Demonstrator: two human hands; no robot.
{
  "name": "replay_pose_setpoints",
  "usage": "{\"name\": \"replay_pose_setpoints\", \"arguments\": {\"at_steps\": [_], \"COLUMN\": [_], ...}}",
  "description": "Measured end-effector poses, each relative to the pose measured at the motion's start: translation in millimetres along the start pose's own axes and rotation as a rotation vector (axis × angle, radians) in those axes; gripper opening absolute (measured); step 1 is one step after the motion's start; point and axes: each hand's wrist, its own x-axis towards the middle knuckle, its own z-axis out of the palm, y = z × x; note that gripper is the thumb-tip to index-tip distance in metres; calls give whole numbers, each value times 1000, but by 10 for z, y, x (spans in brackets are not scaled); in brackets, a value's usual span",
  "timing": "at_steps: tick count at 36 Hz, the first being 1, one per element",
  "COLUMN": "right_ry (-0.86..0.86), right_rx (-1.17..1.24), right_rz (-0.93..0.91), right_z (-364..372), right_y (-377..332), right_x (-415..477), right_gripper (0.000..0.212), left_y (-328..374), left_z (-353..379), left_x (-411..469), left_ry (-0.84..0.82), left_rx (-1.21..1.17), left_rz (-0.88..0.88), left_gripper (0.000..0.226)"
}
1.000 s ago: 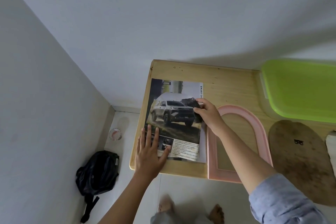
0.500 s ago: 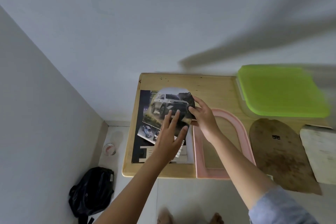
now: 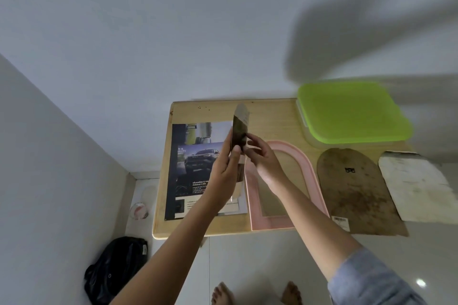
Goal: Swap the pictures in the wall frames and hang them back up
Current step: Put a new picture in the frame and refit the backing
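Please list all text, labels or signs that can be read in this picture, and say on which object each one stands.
Magazine page: white fragments, perhaps "ILITY"; too blurred to be sure.
Small white print lower on that page: unreadable.
Brown backing board: a black mark and a barcode sticker, both too small to read.
Nothing else carries text.

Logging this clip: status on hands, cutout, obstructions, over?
Both hands, left and right, pinch the arched picture cutout upright above the magazine. Pink arched frame lies empty beside it. Nothing in the way.

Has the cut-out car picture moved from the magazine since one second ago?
Yes. The cut-out picture is lifted off the magazine, held upright in both hands above it.
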Motion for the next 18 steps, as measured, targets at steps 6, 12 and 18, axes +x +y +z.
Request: {"name": "replay_pose_setpoints", "arguments": {"at_steps": [6,12,18], "right_ry": [13,73,213], "right_rx": [116,165,-51], "right_rz": [212,211,53], "right_z": [-207,-435,-906], "right_y": [128,198,279], "right_x": [-52,-124,-216], "right_gripper": [51,41,46], "left_y": [121,148,-81], "left_z": [26,76,215], "left_x": [-67,-58,-13], "left_ry": [9,65,94], "left_rx": [-54,-63,72], "left_rz": [55,59,-7], "left_gripper": [34,35,45]}}
